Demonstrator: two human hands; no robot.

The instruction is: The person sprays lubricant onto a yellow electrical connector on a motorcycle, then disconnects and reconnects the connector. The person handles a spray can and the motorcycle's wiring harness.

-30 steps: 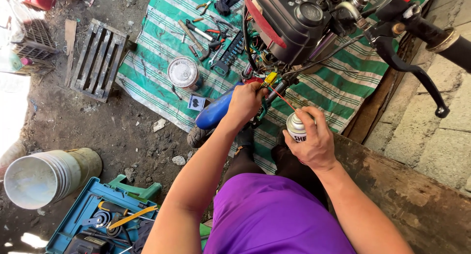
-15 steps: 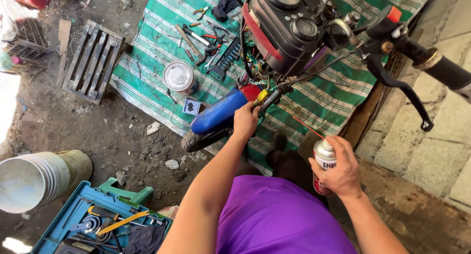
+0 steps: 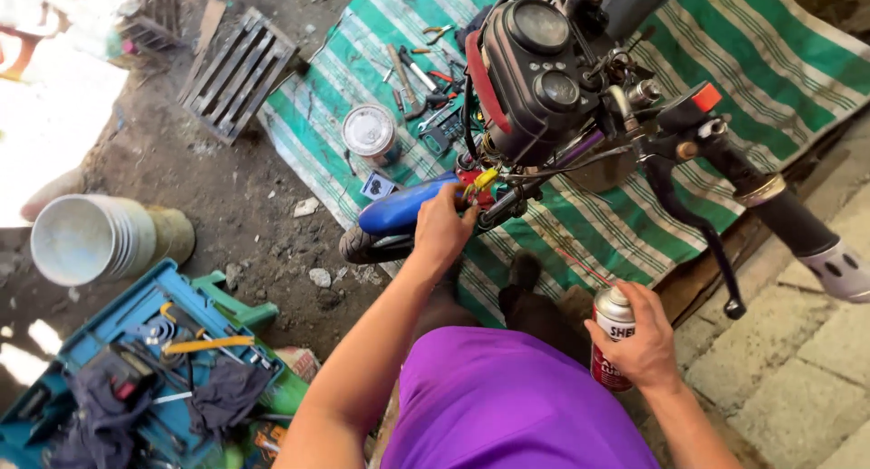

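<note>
Fingers (image 3: 625, 328) of the right hand (image 3: 639, 342) wrap around a spray can (image 3: 612, 338), held upright low at the person's right side, just above the purple shirt (image 3: 517, 401). Can: red body, white shoulder, thin red straw (image 3: 575, 259) rising from the nozzle toward the handlebar. Print partly covered by the hand.

Left hand (image 3: 444, 229) farther out, arm extended, fingers closed on the left handlebar grip (image 3: 507, 206) beside the red and yellow switch cluster (image 3: 480, 181). Blue front fender (image 3: 399, 208) and black tyre (image 3: 362, 247) just beyond and left of that hand.

Above: black instrument cluster (image 3: 535, 70) with round dials, brake lever (image 3: 698, 233), right grip (image 3: 797, 220) toward the stone step.

Green-and-white striped mat (image 3: 770, 79) on the dirt floor under the motorcycle. Near its left edge: round tin (image 3: 370, 132) with pale lid; scattered hand tools (image 3: 421, 84) just beyond. Off the mat's left edge: wooden slat pallet (image 3: 236, 70), white bucket (image 3: 82, 242) on its side, open blue tool case (image 3: 136, 360).
</note>
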